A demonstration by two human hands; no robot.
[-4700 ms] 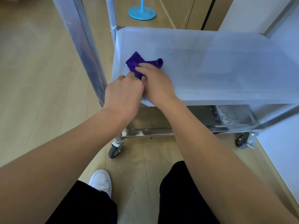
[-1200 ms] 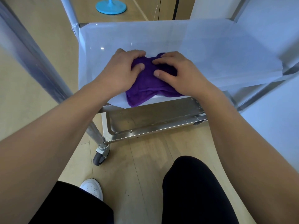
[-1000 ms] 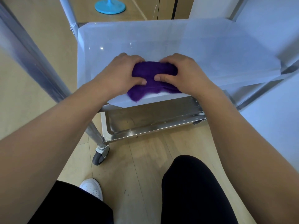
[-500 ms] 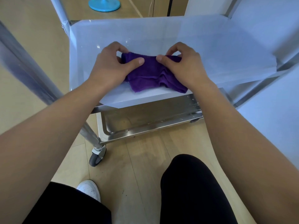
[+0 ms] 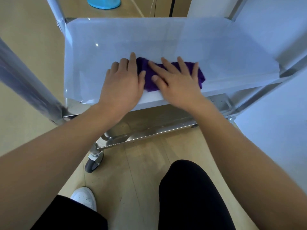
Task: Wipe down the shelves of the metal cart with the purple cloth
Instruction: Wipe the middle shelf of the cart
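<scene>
Both hands hide most of the purple cloth (image 5: 194,70); its left end sits under the left hand (image 5: 122,83). The right hand (image 5: 177,82) is motion-blurred. The cart's (image 5: 149,135) right wheels are out of sight.

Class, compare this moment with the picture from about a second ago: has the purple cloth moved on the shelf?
Yes. The purple cloth lies spread flatter and further right along the shelf's near edge, under both flat hands.

A pale wooden floor (image 5: 136,170) runs underneath. At eleven o'clock, far off, stands a round blue base (image 5: 104,2). A white shoe (image 5: 84,197) sits at seven o'clock, beside black trousers (image 5: 191,196).
</scene>
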